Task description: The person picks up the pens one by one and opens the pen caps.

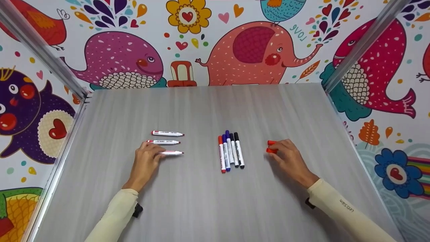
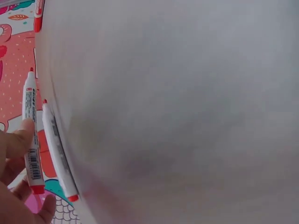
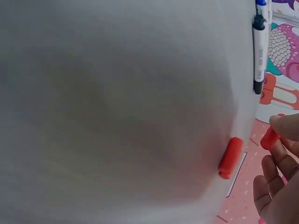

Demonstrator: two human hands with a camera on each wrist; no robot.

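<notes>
My left hand (image 1: 146,163) pinches an uncapped white marker (image 2: 30,107) with a red tip and red end. Two more uncapped red markers lie farther back on the table: the middle marker (image 1: 168,142) and the rear marker (image 1: 168,133). Between thumb and fingers, my right hand (image 1: 289,159) pinches a red marker cap (image 3: 270,138). Another red cap (image 3: 231,157) lies on the table beside that hand, apart from the fingers. In the head view the right fingers partly cover both caps.
Midway between the hands, several capped markers lie side by side: a red marker (image 1: 221,154), blue ones and a black marker (image 1: 239,151). The grey table (image 1: 201,208) has a patterned wall (image 1: 188,50) behind it and metal posts at its back corners.
</notes>
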